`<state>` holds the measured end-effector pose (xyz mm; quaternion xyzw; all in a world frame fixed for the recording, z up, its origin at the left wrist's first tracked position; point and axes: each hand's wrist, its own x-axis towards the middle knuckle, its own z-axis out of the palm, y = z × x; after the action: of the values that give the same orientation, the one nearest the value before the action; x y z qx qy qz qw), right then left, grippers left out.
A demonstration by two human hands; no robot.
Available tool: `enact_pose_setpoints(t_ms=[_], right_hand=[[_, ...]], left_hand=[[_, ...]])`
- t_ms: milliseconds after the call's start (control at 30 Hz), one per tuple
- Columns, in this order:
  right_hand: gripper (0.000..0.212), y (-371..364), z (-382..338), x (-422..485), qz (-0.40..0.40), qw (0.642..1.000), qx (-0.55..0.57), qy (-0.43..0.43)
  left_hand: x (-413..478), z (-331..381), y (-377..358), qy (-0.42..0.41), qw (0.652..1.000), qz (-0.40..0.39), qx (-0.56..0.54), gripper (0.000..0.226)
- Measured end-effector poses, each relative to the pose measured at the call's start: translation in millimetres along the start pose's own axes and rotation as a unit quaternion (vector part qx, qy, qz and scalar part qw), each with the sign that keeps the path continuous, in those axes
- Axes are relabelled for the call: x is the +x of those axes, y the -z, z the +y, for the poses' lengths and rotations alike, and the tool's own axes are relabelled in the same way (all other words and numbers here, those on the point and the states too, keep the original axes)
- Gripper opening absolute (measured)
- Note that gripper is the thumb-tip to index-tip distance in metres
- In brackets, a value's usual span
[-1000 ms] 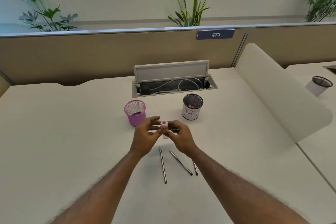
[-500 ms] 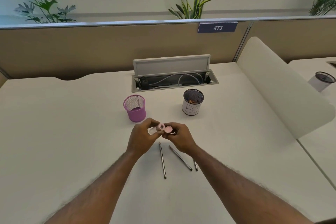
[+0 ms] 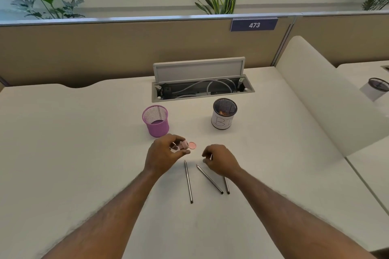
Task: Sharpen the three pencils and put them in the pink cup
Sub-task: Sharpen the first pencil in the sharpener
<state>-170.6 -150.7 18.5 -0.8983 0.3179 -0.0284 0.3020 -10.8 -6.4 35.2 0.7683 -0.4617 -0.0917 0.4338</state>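
Observation:
Three dark pencils lie on the white desk near me: the left pencil (image 3: 188,182), the middle pencil (image 3: 209,179) lying slanted, and the right pencil (image 3: 227,185), whose far end is hidden under my right hand. My left hand (image 3: 164,154) pinches a small pink sharpener (image 3: 183,145) with its round lid (image 3: 192,145) swung open to the right. My right hand (image 3: 219,160) hovers just above the pencils, fingers curled and apart, holding nothing. The pink mesh cup (image 3: 156,121) stands upright just beyond my left hand.
A white cup with a dark mesh rim (image 3: 223,114) stands right of the pink one. Behind both is an open cable hatch (image 3: 202,87). A curved white divider (image 3: 328,94) borders the desk on the right; a tan partition runs along the back.
My right hand let go of the sharpener and dropped toward the pencils. The sharpener's lid now hangs open, held by my left hand alone.

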Motion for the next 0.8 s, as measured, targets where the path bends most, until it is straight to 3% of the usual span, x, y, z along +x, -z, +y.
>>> enact_pose_setpoints(t_ms=[167, 800], right_hand=[[0.028, -9, 10, -10, -0.109, 0.987, -0.117, -0.022], [0.014, -25, 11, -12, -0.097, 0.991, -0.085, -0.034]], left_hand=[[0, -2, 0, 0.0, 1.0, 0.0, -0.018, 0.039], [-2, -9, -2, 0.01, 0.996, -0.017, -0.089, 0.033]])
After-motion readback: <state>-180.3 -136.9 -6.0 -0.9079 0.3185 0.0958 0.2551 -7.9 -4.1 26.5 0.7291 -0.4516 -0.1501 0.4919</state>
